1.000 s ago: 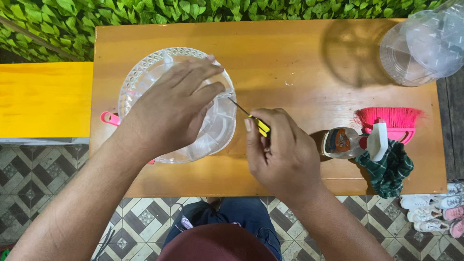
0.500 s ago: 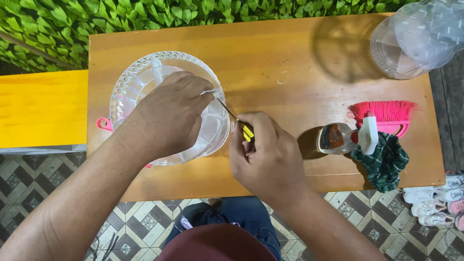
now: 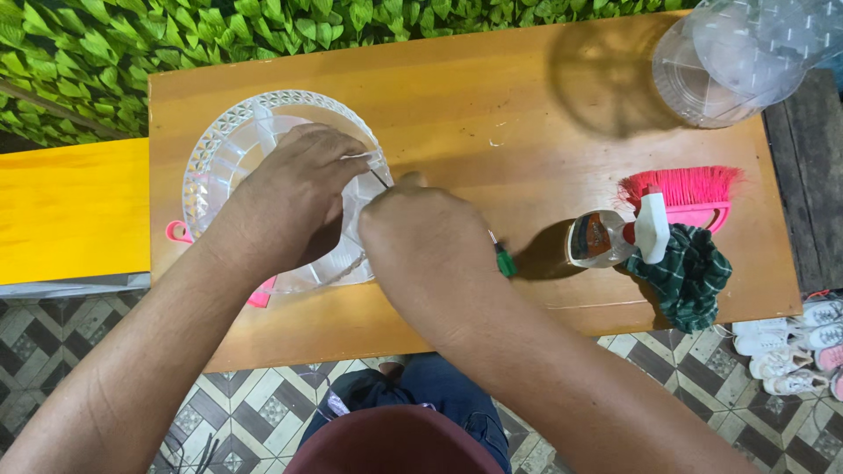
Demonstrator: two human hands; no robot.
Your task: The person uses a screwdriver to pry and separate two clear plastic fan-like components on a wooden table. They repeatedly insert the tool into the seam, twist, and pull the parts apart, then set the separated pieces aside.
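A round clear plastic tray [image 3: 224, 145] with a cut-glass rim and inner dividers lies on the left part of the wooden table [image 3: 527, 105]. My left hand [image 3: 290, 197] rests on top of it and pinches its right edge. My right hand [image 3: 426, 246] is closed around a screwdriver [image 3: 503, 261] with a green and yellow handle; the thin metal shaft points up-left to the tray's edge, right at my left fingertips. A pink object [image 3: 176, 233] sticks out from under the tray at its left side.
A spray bottle [image 3: 615, 235] lies on its side beside a dark green checked cloth [image 3: 689, 272] and a pink hand brush [image 3: 685, 189]. Clear plastic covers [image 3: 729, 57] sit at the table's far right corner. A yellow bench [image 3: 70, 211] and green leaf wall [image 3: 88, 61] lie left; shoes [image 3: 799, 338] right.
My right hand has moved left with the screwdriver, bringing its tip from the table beside the tray up to the tray's right edge. My left hand has shifted to pinch that edge.
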